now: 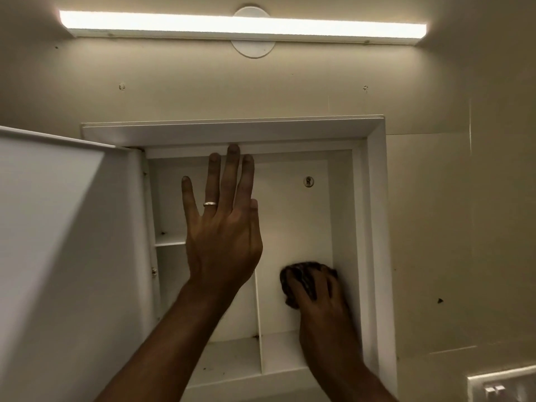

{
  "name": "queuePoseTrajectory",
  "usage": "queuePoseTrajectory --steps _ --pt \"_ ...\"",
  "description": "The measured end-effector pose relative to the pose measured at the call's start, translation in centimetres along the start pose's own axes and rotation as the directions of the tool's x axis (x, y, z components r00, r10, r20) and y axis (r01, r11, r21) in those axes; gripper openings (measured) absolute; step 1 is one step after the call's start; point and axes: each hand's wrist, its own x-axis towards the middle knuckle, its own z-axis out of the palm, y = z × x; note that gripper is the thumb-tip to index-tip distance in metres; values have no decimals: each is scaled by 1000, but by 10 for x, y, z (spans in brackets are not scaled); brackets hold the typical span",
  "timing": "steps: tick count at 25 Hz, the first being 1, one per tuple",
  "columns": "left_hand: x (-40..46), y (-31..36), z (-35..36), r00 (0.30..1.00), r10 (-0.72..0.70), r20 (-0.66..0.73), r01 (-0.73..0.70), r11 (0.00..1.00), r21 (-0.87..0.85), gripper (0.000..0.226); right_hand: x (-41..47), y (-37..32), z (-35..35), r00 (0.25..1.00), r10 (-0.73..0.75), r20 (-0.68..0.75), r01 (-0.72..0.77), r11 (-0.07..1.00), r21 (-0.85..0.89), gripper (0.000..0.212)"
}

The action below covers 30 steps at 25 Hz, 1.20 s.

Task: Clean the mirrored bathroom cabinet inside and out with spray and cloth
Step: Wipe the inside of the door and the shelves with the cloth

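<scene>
Two hands in white cabinet (374, 227): left hand (223, 227) fingers straight; right hand (319, 297) grips dark cloth (301, 274).

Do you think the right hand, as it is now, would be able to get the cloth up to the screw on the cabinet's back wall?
Probably yes. The right hand holds the cloth in the same right compartment, below the screw, with bare back wall between them. The left hand is raised further left.

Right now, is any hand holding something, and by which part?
The right hand grips a dark cloth, bunched under its fingers. The left hand holds nothing.
</scene>
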Motion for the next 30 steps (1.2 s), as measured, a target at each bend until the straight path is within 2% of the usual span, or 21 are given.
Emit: queuePoseTrajectory --steps 3,5,8,10,12,15,19,21,23,27,29,30 --pt "-1 0 0 1000 6 -3 -6 1000 -8 60 11 -3 -19 998 23 54 -36 967 253 65" --pt "-1 -1 1 1000 13 1 -13 1000 -18 59 47 -11 -33 998 35 -55 -9 914 406 51" --pt "0 -4 1 1000 7 21 -7 1000 -18 62 126 -38 -49 978 53 -201 76 812 579 46" --pt "0 -4 -1 999 2 39 -1 1000 -22 62 154 -53 -47 974 -31 -222 150 825 544 48" --pt "0 -4 -2 999 8 50 -7 1000 -14 61 149 -54 -36 974 -100 -203 176 899 400 52" --pt "0 -4 -3 999 12 43 -11 1000 -20 56 104 -37 -18 977 -134 -165 178 939 295 54" --pt "-1 -4 -1 1000 12 19 -12 1000 -13 57 39 -21 -2 971 -224 -81 236 954 186 68" --pt "-1 -3 -1 1000 2 17 -2 1000 -17 58 16 -13 -3 962 -272 20 263 946 188 63" --pt "-1 -3 -2 1000 1 16 0 1000 -19 58 -2 -8 -8 937 -309 164 270 937 222 49" --pt "-1 -3 -3 1000 -3 8 3 1000 -30 58 -8 -5 -16 839 -316 443 232 944 234 44" --pt "-1 -3 -3 1000 -4 11 4 999 -33 58 3 -5 -22 827 -299 475 193 946 261 41" --pt "-1 -3 -4 1000 -4 13 4 999 -32 59 10 -7 -28 851 -294 436 165 936 310 40"
